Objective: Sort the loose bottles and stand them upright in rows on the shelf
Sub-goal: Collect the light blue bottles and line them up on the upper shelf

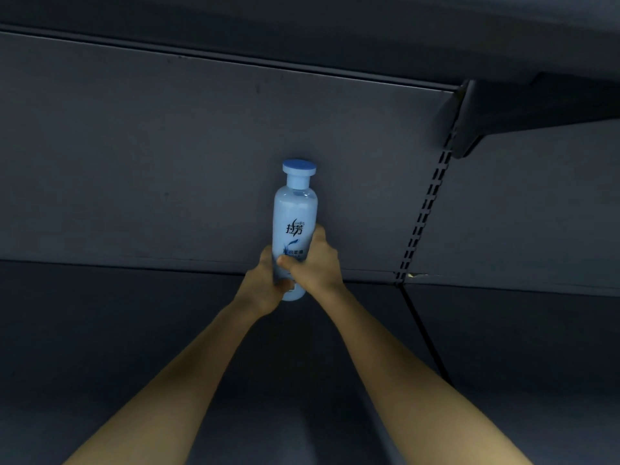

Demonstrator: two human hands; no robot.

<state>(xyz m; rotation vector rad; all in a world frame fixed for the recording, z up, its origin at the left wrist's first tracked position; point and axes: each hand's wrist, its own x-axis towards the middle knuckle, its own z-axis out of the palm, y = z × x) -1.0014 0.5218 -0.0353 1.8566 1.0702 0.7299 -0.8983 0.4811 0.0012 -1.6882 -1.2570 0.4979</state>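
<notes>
A pale blue bottle (295, 213) with a darker blue round cap stands upright at the back of the dark shelf (134, 330), close to the rear panel. Dark characters are printed on its front. My left hand (263, 285) grips its lower part from the left, thumb across the front near the base. From the right, my right hand (317, 263) holds the same lower half, thumb on the label. The bottle's base is partly hidden by my hands, so I cannot tell whether it touches the shelf.
The grey rear panel (167, 162) rises behind the bottle. A slotted upright (422, 216) divides this bay from the one to the right. Another shelf with its bracket (476, 129) hangs overhead at the upper right. No other bottles are in view.
</notes>
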